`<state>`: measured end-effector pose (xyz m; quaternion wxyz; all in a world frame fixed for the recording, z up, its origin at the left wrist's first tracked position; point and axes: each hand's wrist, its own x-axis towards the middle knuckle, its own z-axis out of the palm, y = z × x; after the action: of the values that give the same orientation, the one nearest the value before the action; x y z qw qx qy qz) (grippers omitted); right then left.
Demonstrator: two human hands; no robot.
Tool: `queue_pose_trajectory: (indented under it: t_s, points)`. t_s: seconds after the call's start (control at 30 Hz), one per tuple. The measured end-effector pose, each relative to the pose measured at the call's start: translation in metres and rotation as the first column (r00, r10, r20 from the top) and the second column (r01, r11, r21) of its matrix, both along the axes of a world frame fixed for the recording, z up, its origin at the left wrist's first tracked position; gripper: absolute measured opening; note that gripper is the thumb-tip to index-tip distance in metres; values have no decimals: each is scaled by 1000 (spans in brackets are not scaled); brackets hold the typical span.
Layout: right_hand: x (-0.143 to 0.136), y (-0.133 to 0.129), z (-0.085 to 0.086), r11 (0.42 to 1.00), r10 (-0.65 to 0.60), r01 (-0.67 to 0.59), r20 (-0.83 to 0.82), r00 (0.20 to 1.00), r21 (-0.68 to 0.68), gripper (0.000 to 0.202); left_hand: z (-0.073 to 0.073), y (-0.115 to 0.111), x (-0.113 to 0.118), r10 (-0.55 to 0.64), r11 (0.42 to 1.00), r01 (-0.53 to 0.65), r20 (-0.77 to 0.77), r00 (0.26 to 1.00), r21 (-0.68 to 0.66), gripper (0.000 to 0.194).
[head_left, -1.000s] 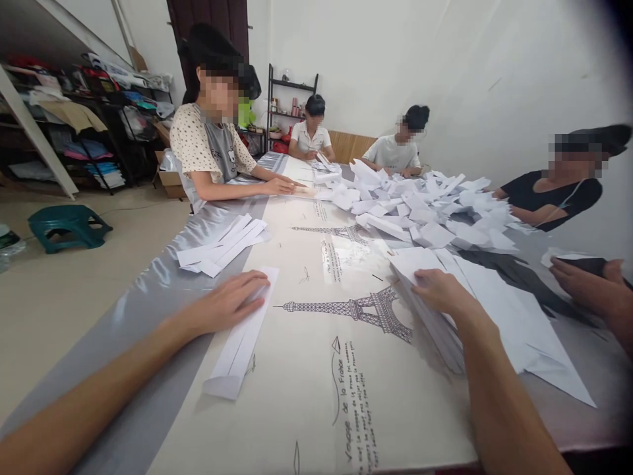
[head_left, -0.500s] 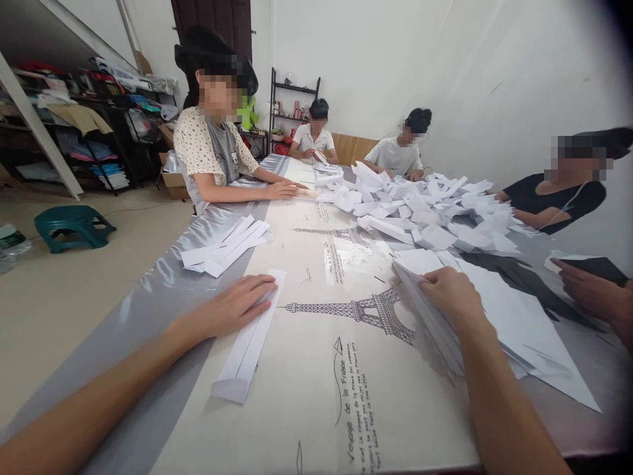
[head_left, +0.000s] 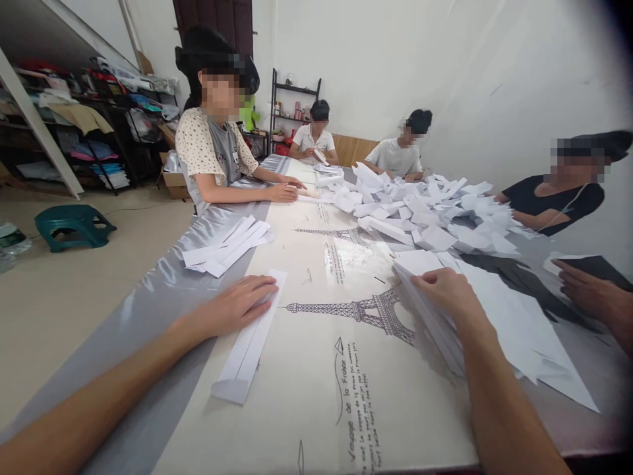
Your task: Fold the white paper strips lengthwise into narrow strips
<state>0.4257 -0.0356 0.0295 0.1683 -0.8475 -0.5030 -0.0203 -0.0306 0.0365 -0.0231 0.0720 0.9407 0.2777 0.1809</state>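
My left hand [head_left: 243,301] lies flat on a long white folded paper strip [head_left: 241,359], its fingers stretched over the upper end. The strip has a lengthwise seam and a flap at its near end. My right hand [head_left: 451,295] pinches the left edge of a thick stack of white paper sheets [head_left: 519,330] at the table's right side. Thumb and fingertips are together there; how many sheets they hold I cannot tell. Beyond my left hand rests a small pile of folded paper strips [head_left: 227,245].
The table [head_left: 306,409] has an Eiffel Tower print. A large heap of folded papers [head_left: 425,211] covers its far right. Several people sit around it; a co-worker's hand [head_left: 588,287] holds paper and something dark at right. A green stool [head_left: 74,224] stands on the floor.
My right hand has shifted slightly left at the edge of the stack. My left hand has stayed on the strip. The co-worker at left has moved a hand slightly.
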Motion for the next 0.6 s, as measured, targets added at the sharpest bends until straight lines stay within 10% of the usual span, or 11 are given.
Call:
queue_pose_trajectory:
  t_s: [0.37, 0.6]
  points:
    - [-4, 1, 0, 996, -85, 85, -17, 996, 32, 28, -2, -1, 2, 30, 999, -30, -13, 999, 24, 37]
    - [-34, 1, 17, 865, -95, 26, 113, 989, 501, 33, 2, -12, 16, 104, 988, -103, -9, 994, 118, 32]
